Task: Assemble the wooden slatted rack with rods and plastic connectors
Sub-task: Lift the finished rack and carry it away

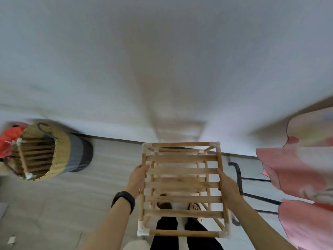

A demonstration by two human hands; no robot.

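The wooden slatted rack (182,184) hangs in front of me above the floor, its top shelf of several slats facing up. White plastic connectors (143,230) join the rods at its corners, and a lower tier shows through the slats. My left hand (137,179) grips the left side rod, a black band on that wrist. My right hand (228,188) grips the right side rod. My feet show beneath the rack.
A yellow and grey fabric basket (59,152) at the left holds more wooden rods and slats, with a red bag (9,139) beside it. Pink fabric (295,170) hangs at the right over a black metal frame (239,179). A white wall stands ahead.
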